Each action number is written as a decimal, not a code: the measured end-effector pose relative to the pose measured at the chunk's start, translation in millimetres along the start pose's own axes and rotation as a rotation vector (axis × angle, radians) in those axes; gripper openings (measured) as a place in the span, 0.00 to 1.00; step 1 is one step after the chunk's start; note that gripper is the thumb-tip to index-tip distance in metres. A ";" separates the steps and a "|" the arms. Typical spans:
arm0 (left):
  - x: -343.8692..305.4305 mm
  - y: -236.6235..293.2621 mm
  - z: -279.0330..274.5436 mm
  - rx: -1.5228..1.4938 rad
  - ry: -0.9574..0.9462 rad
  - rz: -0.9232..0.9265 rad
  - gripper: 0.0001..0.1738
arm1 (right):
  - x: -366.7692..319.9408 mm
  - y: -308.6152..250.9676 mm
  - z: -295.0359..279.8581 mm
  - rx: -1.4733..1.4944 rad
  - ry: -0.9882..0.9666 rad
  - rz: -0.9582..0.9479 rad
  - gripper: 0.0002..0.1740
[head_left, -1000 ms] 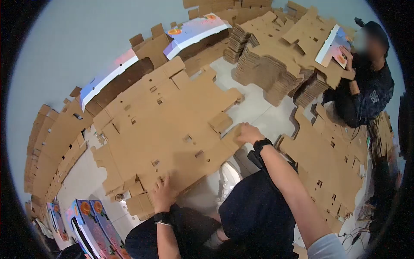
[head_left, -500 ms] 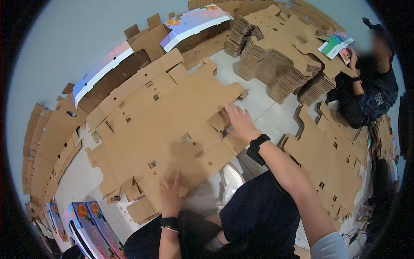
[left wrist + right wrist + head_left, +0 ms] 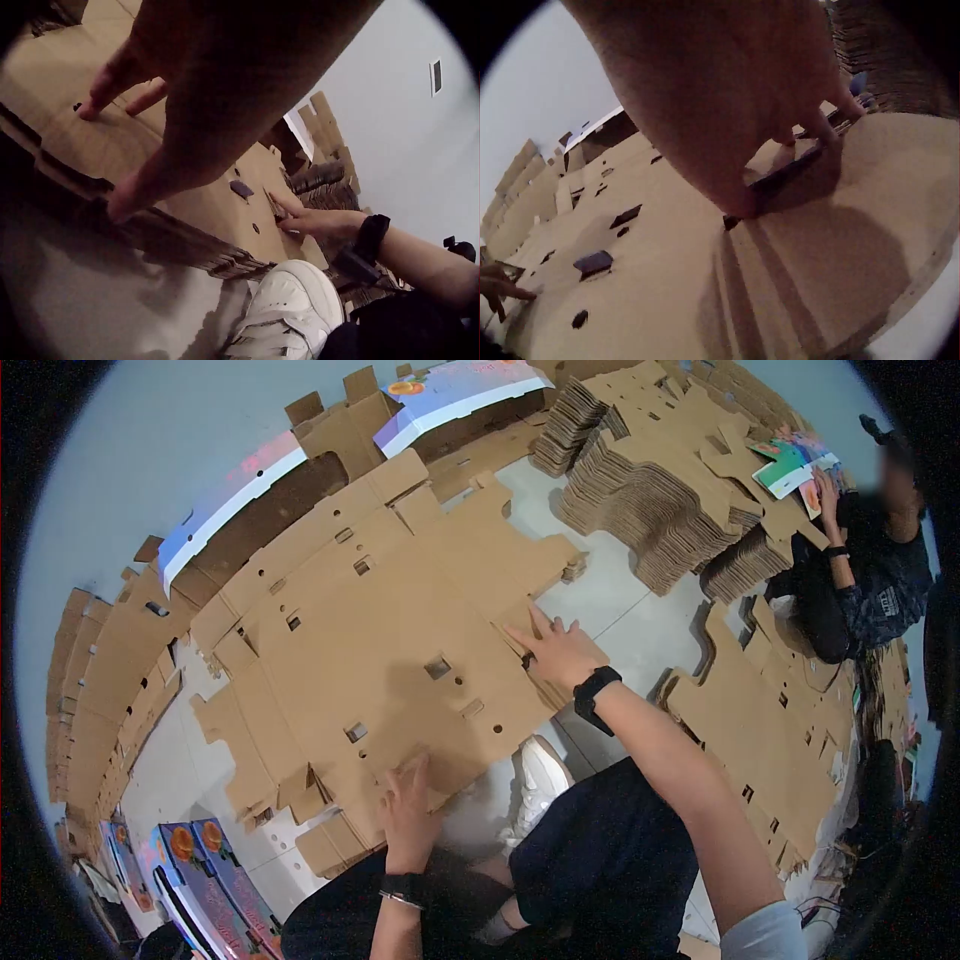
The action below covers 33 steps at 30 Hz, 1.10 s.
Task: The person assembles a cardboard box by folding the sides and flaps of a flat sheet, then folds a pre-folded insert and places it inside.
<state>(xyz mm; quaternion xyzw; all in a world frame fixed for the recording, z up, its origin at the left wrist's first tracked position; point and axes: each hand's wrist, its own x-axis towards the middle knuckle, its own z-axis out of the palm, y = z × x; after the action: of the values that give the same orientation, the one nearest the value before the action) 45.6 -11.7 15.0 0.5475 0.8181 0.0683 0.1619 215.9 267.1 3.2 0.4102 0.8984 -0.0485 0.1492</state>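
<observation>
A large brown cardboard sheet [image 3: 330, 660] with cut slots and flaps lies flat before me, atop other sheets whose layered edges show in the left wrist view. My left hand [image 3: 408, 825] rests its spread fingertips on the sheet near its front edge, with the thumb [image 3: 124, 202] at that edge. My right hand [image 3: 563, 658] spans a folded flap at the sheet's right side, fingers extended. Seen from the right wrist, the thumb of this hand [image 3: 735, 97] touches beside a small slot and the other fingertips reach the flap's far side.
Tall stacks of cut cardboard [image 3: 650, 510] stand at the back right, where another person [image 3: 870, 570] handles a printed piece [image 3: 797, 472]. More cardboard [image 3: 760, 730] lies on the right. Printed cartons [image 3: 215, 890] stand at lower left; a white shoe [image 3: 540, 780] is by the front edge.
My right hand has moved from the sheet's front right corner up and left onto the flap, which now lies lower. My left hand has shifted slightly right along the front edge.
</observation>
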 end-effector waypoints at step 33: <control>-384.2 -449.6 -59.8 0.198 0.826 -0.882 0.46 | -394.0 -303.7 -19.9 0.464 0.143 -0.959 0.46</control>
<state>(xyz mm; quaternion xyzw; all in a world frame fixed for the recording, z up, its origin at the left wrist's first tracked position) -233.8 -536.3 14.2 0.0978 0.9653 0.1251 -0.2074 226.9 -213.5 132.7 -0.0219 0.9586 -0.2803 -0.0456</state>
